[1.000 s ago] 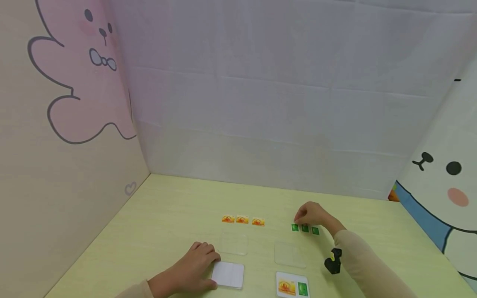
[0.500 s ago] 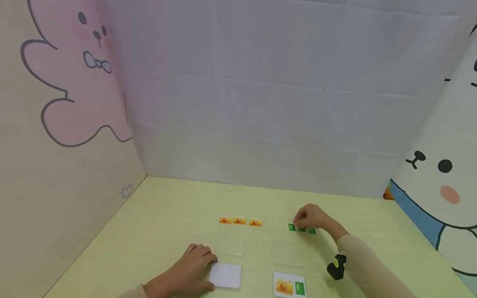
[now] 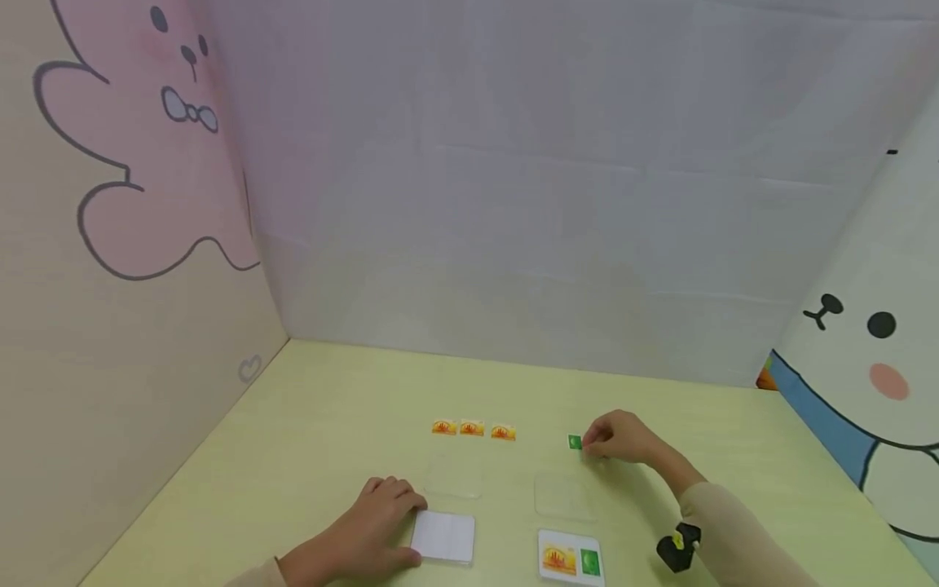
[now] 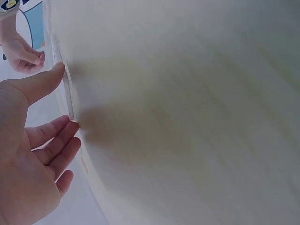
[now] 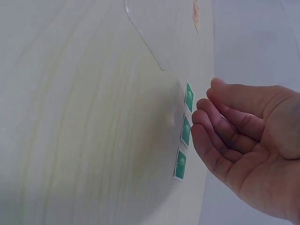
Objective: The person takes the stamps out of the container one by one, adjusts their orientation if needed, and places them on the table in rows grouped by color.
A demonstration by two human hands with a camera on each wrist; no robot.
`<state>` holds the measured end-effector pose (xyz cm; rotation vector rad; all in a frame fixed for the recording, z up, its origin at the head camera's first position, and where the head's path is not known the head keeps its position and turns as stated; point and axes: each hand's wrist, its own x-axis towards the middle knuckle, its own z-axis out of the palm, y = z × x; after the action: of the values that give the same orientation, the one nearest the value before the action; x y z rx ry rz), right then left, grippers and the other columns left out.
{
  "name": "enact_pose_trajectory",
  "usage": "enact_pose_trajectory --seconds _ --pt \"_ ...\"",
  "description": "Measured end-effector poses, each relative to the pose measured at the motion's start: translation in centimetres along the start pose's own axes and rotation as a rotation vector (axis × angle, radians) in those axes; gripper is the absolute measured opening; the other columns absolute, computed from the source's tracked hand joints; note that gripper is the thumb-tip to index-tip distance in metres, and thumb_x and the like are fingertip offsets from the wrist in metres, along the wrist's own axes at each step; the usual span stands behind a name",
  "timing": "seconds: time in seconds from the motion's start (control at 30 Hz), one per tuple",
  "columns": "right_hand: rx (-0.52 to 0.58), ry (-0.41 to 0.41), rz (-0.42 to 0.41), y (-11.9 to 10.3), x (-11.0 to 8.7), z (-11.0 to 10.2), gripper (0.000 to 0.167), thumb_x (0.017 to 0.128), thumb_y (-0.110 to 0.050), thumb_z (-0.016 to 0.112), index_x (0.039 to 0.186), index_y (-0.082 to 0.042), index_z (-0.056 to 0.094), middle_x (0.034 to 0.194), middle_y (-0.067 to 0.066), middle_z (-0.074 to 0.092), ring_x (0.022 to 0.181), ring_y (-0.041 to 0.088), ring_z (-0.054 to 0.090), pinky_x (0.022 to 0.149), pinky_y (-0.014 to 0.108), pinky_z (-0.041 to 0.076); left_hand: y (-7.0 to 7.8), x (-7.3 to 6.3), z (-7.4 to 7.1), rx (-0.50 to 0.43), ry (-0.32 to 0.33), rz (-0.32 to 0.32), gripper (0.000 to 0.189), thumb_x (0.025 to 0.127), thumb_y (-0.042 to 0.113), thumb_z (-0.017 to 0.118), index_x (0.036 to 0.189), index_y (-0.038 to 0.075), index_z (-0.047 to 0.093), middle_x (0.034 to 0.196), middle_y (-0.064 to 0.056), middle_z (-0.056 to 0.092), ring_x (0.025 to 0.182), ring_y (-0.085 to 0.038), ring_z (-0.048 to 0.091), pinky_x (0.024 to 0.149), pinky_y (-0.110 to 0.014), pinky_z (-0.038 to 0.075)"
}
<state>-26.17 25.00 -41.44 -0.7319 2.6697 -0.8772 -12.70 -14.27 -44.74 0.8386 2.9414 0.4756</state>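
Just beside three green stamps (image 5: 185, 130), right grip (image 3: 619, 437) curled, fingers pressed together, left grip (image 3: 370, 530) pinching a white card (image 3: 443, 536)

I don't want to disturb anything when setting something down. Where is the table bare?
Bare: the table between left hand and left wall, and the strip between orange pieces and back wall.
Crowded: the front middle, with the white card, clear plates and printed card, and around the right hand, beside the green pieces.

2 beige sleeves (image 3: 734, 530); the right bears a black device (image 3: 676, 556) with yellow patch (image 3: 679, 540).
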Motion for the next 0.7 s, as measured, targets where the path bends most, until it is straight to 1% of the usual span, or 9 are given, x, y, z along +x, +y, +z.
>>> enact_pose_trajectory --seconds 0.13,0.27,0.5,0.7 --pt "-0.011 0.011 -0.015 -0.5 -0.5 0.0 0.012 0.084 -0.014 0.070 0.088 -0.002 0.071 0.077 0.005 0.070 0.064 0.005 0.058 0.058 0.021 0.046 0.0 -0.2 -0.1 -0.023 0.016 -0.006 0.052 0.075 0.047 0.076 0.114 0.016 0.063 0.109 0.006 0.059 0.102 -0.012 0.048 0.094 -0.041 0.035" --pt "-0.043 0.028 -0.029 -1.0 -1.1 0.3 0.011 0.085 -0.016 0.071 0.087 -0.005 0.071 0.079 0.003 0.070 0.065 -0.001 0.054 0.059 0.020 0.045 -0.1 -0.4 -0.1 -0.041 0.021 -0.001 0.052 0.076 0.046 0.076 0.115 0.016 0.062 0.111 0.006 0.059 0.104 -0.012 0.049 0.094 -0.041 0.035" --pt "-0.073 0.047 -0.046 -1.6 -2.0 0.9 0.010 0.084 -0.018 0.071 0.085 -0.008 0.071 0.080 0.000 0.070 0.068 -0.002 0.054 0.061 0.020 0.045 -0.1 -0.4 0.0 -0.036 0.036 0.007 0.054 0.076 0.046 0.076 0.117 0.016 0.060 0.114 0.006 0.059 0.106 -0.013 0.049 0.093 -0.042 0.036" --pt "-0.069 0.043 -0.047 -1.8 -2.5 1.4 0.011 0.085 -0.019 0.071 0.087 -0.009 0.071 0.081 -0.001 0.070 0.069 -0.005 0.055 0.063 0.019 0.047 0.0 -0.4 -0.1 -0.034 0.046 0.012 0.055 0.076 0.044 0.076 0.118 0.014 0.060 0.116 0.004 0.060 0.107 -0.014 0.050 0.093 -0.042 0.036"
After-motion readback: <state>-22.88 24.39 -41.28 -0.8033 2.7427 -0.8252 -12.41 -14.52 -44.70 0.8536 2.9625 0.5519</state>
